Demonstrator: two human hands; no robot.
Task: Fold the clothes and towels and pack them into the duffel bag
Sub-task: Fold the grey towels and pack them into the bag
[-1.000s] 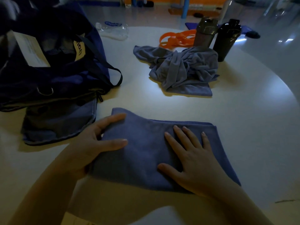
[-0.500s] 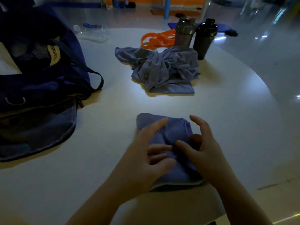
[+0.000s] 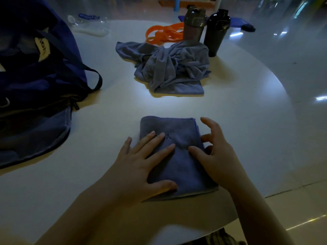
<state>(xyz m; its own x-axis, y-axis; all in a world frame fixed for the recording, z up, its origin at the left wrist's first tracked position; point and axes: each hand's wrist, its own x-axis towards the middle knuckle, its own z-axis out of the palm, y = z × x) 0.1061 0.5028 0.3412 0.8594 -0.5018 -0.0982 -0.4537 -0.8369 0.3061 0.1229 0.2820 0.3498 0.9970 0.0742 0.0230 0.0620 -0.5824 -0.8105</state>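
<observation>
Single head-worn view, angled forward and down, close above the round table (image 3: 230, 121) and both forearms.

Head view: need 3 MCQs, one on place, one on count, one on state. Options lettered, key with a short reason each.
1. Where is the duffel bag relative to the folded towel?
A. to its left
B. to its right
C. under it

2. How many shaker bottles stand at the far side of the table?
A. one
B. two
C. four

3. What state is the grey towel behind the folded one in?
A. folded flat
B. crumpled in a heap
C. packed in the bag

Key: 1 A, the bag fills the left edge. 2 B, a brownish bottle and a black bottle stand side by side. 3 B, it lies bunched and creased on the table.
</observation>
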